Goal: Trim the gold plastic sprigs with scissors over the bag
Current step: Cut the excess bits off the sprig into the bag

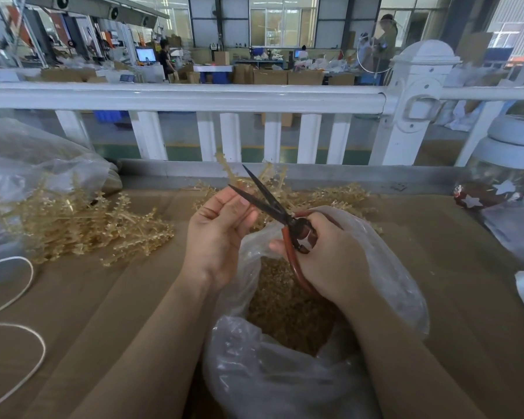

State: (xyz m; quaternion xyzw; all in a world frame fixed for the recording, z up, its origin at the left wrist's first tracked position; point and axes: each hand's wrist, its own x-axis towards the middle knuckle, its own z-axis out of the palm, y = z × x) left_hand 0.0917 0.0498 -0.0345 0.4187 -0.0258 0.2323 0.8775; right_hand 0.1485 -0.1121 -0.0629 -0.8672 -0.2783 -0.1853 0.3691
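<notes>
The scissors (273, 207) lie with their long axis running from lower right to upper left, dark blades parted and tips aimed away toward the white railing (182, 98). The right hand (330, 255) grips the red handles directly above the open bag (285, 313) of gold trimmings. The left hand (218, 234), left of the bag's mouth, pinches a gold sprig (233, 173) between the blades. More sprigs (82, 228) are piled on the surface (118, 297) left of the bag.

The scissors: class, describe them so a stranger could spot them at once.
Find the clear plastic bag of gold trimmings at the table's centre. Above it, the right hand holds the scissors: the only tool here, with open dark blades and reddish-brown handles.
</notes>
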